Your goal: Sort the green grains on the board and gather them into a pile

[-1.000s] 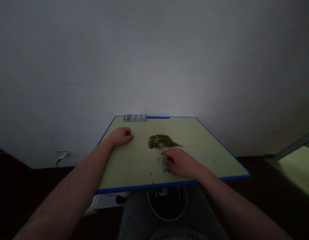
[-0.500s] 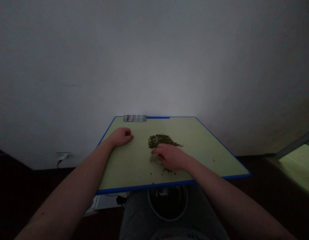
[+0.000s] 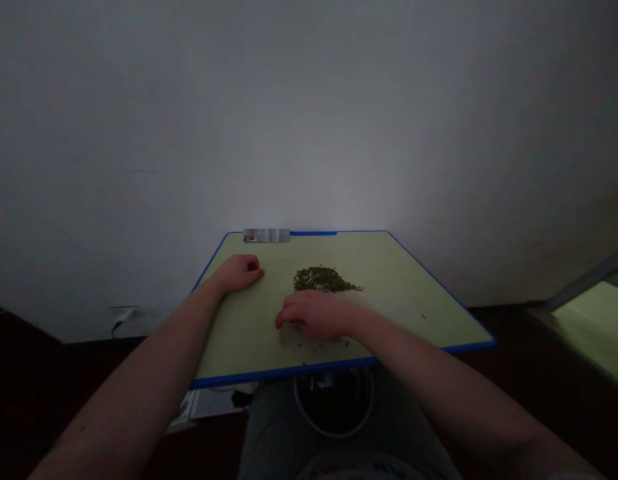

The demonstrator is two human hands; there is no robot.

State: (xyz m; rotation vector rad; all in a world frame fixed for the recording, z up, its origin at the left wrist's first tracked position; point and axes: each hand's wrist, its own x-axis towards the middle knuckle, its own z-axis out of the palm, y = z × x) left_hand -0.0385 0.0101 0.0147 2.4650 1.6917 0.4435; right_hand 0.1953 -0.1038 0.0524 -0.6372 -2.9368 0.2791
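Heap of small dark-green grains (image 3: 321,279): one low mound at mid-table, toward the far side, on a pale green table (image 3: 389,297) with a blue edge. Most of the grains lie gathered in this mound, which remains in place and whole. A loose scatter of stray grains (image 3: 333,344) lies toward the near edge, and a lone speck (image 3: 423,316) lies well to the right; these are not yet joined to the heap.

Right hand (image 3: 313,315): just near of the heap, low over the tabletop, fingers pressed together and curled downward. Whether its grip pinches anything cannot be told. Faint translucent film (image 3: 287,337), possibly clear plastic: at the left of that hand, partly hidden.

Left hand (image 3: 239,272): resting on the table, left of the heap and apart from it, fingers curled, grip showing nothing held.
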